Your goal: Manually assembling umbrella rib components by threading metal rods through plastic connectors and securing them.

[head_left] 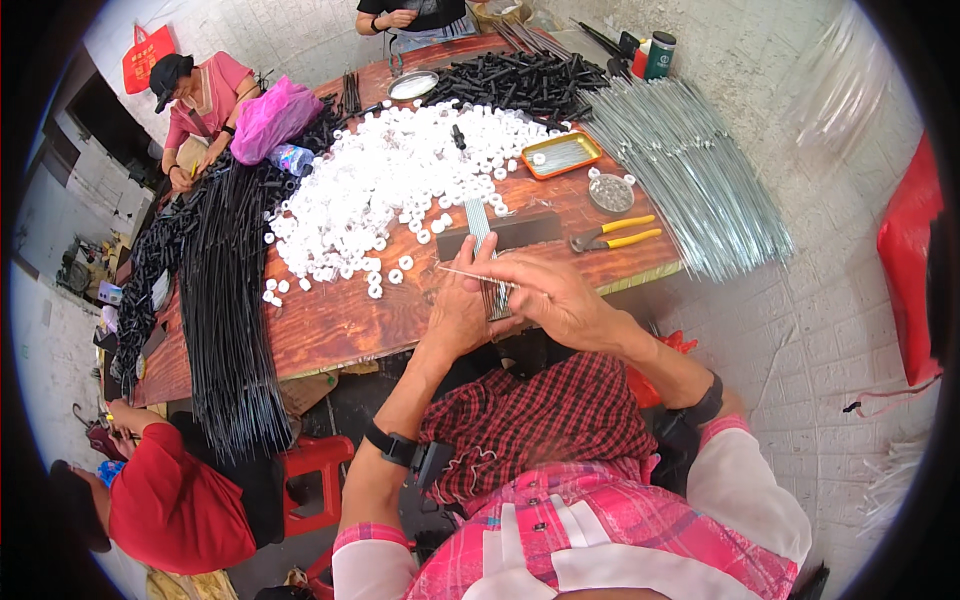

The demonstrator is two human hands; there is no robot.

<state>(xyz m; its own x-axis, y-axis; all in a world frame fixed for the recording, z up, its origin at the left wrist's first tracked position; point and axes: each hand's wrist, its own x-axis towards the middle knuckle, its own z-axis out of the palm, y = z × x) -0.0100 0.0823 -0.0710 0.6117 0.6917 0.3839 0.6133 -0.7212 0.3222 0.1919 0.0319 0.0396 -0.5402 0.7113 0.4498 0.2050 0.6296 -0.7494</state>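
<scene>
In front of me, a bundle of thin metal rods (477, 217) lies across a dark block (527, 231) at the table's near edge. My left hand (459, 313) is wrapped round the near part of this bundle, its thumb low on the right side. Over it, my right hand (562, 297) pinches a thin pale rod (462, 271), which crosses above my left fingers and points left. The right fingertips partly hide the bundle. White plastic rings (400, 160) are heaped just beyond my hands.
Yellow-handled pliers (622, 234), a clear dish (610, 194) and a yellow-rimmed tray (562, 155) sit to the right. Metal rods (690, 170) pile at far right, black rods (225, 300) at left, black tubes (520, 85) behind. Co-workers (205, 110) sit around the table.
</scene>
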